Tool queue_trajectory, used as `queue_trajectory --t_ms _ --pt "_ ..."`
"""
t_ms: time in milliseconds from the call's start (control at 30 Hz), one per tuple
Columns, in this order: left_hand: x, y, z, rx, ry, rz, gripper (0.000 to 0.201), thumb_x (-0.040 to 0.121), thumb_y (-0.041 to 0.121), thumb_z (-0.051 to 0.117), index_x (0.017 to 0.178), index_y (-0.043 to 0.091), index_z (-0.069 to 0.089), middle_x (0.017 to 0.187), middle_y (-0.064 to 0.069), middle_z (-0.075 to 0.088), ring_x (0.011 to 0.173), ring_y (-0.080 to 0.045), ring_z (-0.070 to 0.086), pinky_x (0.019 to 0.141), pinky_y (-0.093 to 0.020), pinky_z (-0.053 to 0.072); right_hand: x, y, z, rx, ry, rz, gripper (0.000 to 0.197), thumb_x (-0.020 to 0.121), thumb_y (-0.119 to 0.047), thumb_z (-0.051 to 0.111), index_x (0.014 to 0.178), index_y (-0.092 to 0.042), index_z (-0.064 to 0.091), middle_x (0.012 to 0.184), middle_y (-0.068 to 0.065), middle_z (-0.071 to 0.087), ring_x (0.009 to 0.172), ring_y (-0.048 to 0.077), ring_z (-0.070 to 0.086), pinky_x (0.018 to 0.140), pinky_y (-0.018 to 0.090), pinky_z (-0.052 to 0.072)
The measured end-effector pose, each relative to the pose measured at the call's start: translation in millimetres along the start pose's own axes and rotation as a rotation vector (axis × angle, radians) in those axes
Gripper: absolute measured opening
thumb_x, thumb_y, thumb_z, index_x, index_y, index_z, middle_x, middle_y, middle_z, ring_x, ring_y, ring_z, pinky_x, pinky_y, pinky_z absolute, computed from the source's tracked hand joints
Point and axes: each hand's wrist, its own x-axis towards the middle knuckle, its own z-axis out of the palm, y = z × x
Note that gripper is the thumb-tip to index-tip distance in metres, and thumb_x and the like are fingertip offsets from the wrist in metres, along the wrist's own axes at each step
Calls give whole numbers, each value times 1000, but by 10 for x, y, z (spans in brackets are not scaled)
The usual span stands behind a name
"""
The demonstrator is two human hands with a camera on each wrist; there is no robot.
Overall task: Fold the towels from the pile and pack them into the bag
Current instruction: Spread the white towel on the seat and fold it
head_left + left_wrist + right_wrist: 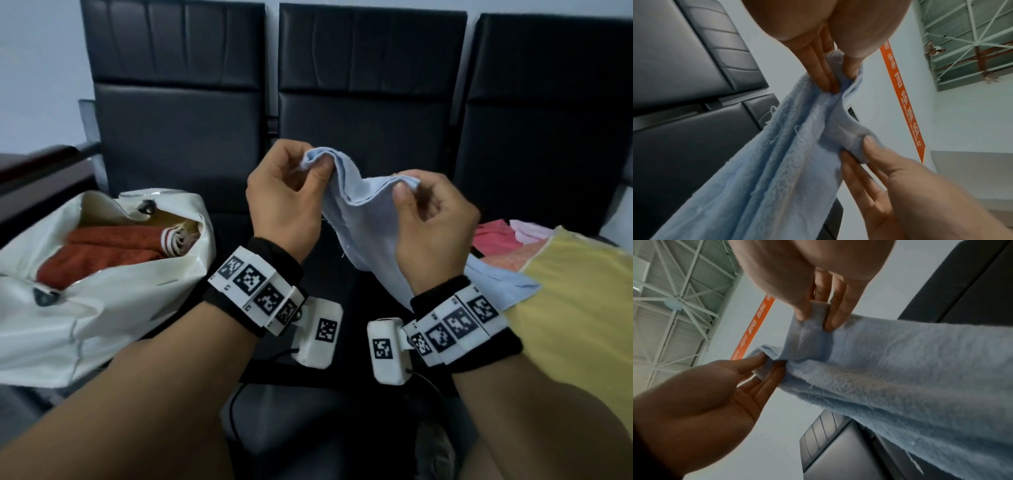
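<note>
A light blue towel point(366, 222) hangs in the air in front of the middle black seat, held by both hands. My left hand point(313, 165) pinches its upper edge between thumb and fingers. My right hand point(409, 188) pinches the same edge a little lower and to the right. The cloth sags between them and drapes down past my right wrist. From the left wrist, my left hand point(842, 81) nips the towel point(777, 162). From the right wrist, my right hand point(816, 319) nips a folded edge of the towel point(900, 369). The white bag point(102, 318) lies open at the left.
A rust-orange towel point(113, 246) and a rolled striped cloth point(174, 240) lie inside the bag. On the right seat is the pile: a yellow towel point(582, 308), pink cloths point(496, 240) and a blue one point(503, 281). Black chair backs point(370, 120) stand behind.
</note>
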Motion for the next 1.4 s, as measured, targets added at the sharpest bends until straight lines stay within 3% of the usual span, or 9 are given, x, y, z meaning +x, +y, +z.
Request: queue_trajectory --t_ms 100,200,300,400,533,700,1067,1233,1400 --pt "130 277 -42 -6 33 45 9 90 20 75 87 16 67 84 -6 72 84 -28 72 82 -50 60 212 -257 -102 -14 60 -31 9 97 -14 64 99 -19 71 92 -7 72 87 8 69 80 24 55" --pt "281 613 -79 -38 73 117 12 87 29 76 84 21 68 80 -1 71 79 -24 71 82 -54 59 477 -566 -223 -22 136 -87 8 96 -17 65 95 -24 70 85 -9 70 81 7 68 77 23 55" --pt "365 1009 -62 -39 75 197 12 88 23 75 86 15 67 79 3 68 76 -11 64 79 -45 58 630 -906 -257 -20 158 -166 7 95 -17 66 97 -21 72 85 -12 69 80 3 67 74 16 51" --pt "440 1389 -39 -42 80 262 15 89 22 74 86 9 66 77 4 66 71 -9 60 75 -38 56 752 -1225 -273 2 190 -219 9 93 -14 67 99 -14 73 85 -10 68 79 1 64 72 10 47" --pt "575 1888 -78 -34 98 346 12 88 20 73 82 17 63 71 15 62 65 -3 56 68 -25 50 909 -1657 -371 -3 231 -283 10 92 -15 67 100 -13 74 85 -12 68 80 1 65 75 12 49" --pt "685 2414 -179 -23 125 454 11 87 22 72 81 22 62 68 19 61 64 0 57 69 -22 49 1074 -2190 -496 -45 250 -363 9 93 -20 66 99 -18 73 84 -18 66 84 2 67 79 24 56" --pt "840 2926 -345 -36 190 440 13 84 35 71 78 29 62 77 10 67 73 -11 66 81 -46 59 1212 -2803 -613 -21 318 -385 7 95 -22 66 96 -19 72 75 -23 61 74 -3 61 75 13 50" --pt "899 2778 -377 -62 155 364 17 83 44 72 80 29 64 87 -3 74 86 -26 73 84 -53 60 1186 -2725 -595 -14 292 -361 5 95 -22 67 96 -20 71 76 -22 63 74 -2 63 78 19 54" --pt "861 2637 -360 -122 116 318 14 89 33 70 82 23 63 86 -4 74 85 -23 76 88 -51 60 1183 -2593 -574 -26 260 -322 3 96 -23 66 95 -23 69 80 -19 65 79 1 65 81 22 55"
